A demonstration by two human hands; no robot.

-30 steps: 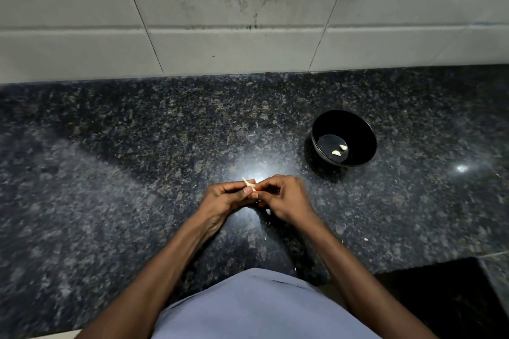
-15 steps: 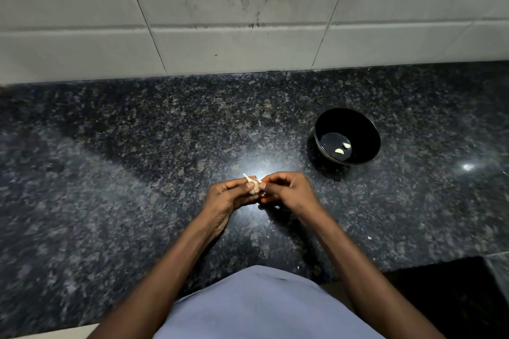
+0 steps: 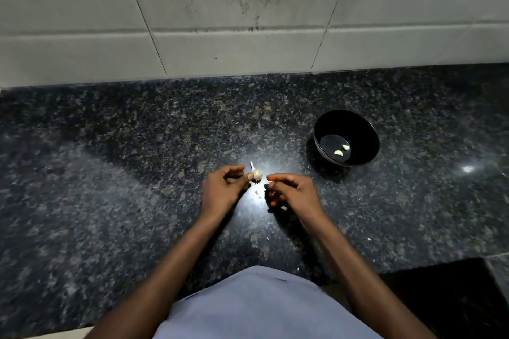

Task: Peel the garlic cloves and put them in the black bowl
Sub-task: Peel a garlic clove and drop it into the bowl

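Your left hand [image 3: 224, 191] pinches the garlic [image 3: 257, 175] between thumb and fingertips, with a thin white stem sticking up from its top. The piece sits at the hand's right edge, held just above the dark granite counter [image 3: 110, 173]. Your right hand [image 3: 292, 192] hangs just beside it with a small gap between the two; its fingers are curled inward, and you cannot tell from this view whether they hold a peeled bit or nothing at all. Both forearms reach in from the bottom edge, either side of your pale blue shirt [image 3: 261, 308].

On the counter directly below the garlic lie a few small pale flecks of skin [image 3: 257, 193], in the bright reflection of an overhead light.

The black bowl [image 3: 358, 129] stands on the counter beyond and to the right of the garlic, apart from both hands. Two peeled cloves [image 3: 341, 150] lie close together on its bottom.

Farther back than the bowl, the counter meets a wall of pale tiles [image 3: 220, 22], streaked with dark stains near the top.
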